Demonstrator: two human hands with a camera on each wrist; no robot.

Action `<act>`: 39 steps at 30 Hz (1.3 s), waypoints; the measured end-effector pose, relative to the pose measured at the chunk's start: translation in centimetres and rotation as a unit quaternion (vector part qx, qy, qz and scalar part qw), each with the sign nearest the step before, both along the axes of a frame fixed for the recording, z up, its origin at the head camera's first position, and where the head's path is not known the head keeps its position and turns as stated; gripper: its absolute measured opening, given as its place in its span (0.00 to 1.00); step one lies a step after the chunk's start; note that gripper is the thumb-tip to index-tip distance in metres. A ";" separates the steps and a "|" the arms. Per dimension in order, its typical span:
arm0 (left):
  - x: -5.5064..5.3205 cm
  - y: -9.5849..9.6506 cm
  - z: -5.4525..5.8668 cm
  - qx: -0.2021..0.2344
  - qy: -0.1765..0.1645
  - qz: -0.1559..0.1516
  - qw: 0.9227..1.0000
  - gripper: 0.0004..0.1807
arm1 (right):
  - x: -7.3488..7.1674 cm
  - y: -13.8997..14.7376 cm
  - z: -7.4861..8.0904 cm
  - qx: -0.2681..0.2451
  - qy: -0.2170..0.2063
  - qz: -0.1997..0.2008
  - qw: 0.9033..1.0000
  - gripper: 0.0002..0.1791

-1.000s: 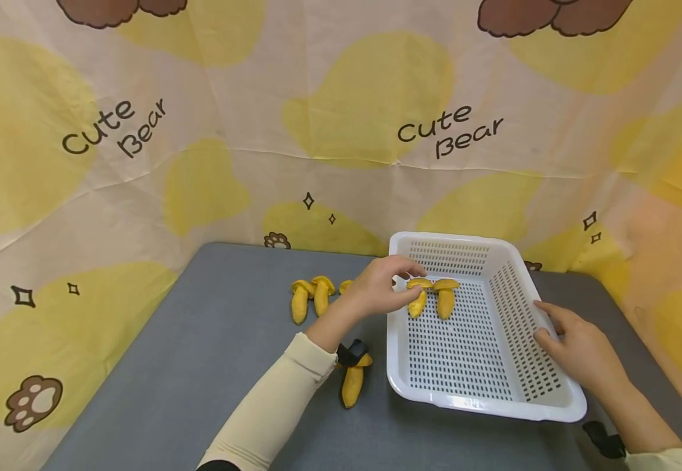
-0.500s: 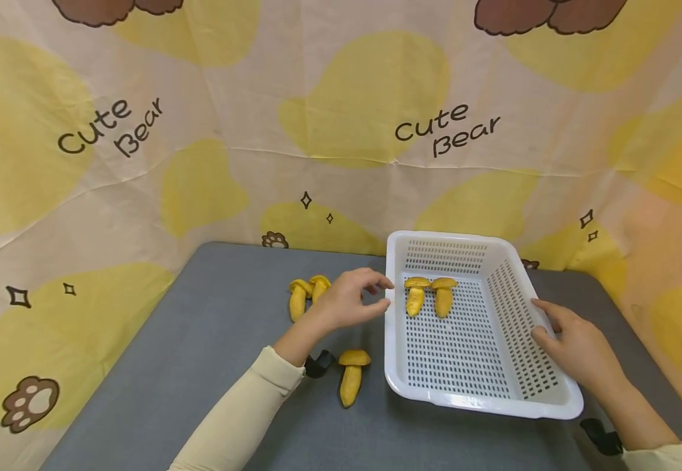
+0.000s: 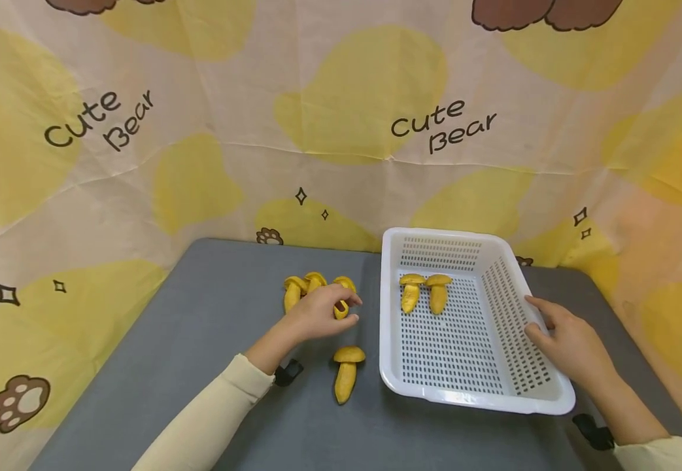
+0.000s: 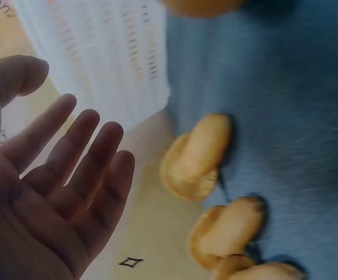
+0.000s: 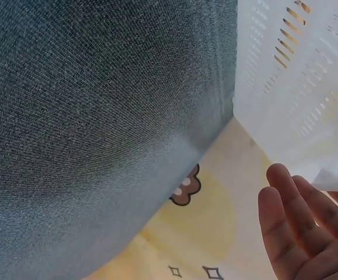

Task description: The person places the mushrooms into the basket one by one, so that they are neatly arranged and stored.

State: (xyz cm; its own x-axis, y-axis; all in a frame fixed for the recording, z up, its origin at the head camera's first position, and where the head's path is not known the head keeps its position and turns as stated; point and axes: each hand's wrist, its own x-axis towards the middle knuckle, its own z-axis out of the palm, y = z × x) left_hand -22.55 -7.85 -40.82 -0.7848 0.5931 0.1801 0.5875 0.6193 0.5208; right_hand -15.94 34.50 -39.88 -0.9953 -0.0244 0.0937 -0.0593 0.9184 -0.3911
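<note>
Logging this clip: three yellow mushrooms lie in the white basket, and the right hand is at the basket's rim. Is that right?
Not quite: the head view shows two yellow mushrooms in the white basket, not three. The rest stands: the right hand is at the basket's rim.

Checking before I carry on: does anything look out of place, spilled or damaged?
One yellow mushroom lies alone, nearer the person than the three mushrooms by the left hand, so it looks stray. No spill or damage shows.
</note>
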 end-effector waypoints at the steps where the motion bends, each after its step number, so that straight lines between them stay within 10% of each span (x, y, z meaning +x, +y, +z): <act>1: 0.1 -0.2 -0.2 -0.002 -0.005 0.000 1.000 0.15 | 0.0 0.0 0.0 -0.001 0.000 0.000 1.000 0.31; 39: 2.1 -0.1 -3.0 -0.026 -0.105 -0.082 0.991 0.10 | 0.1 -0.2 0.5 0.001 0.002 -0.002 1.000 0.30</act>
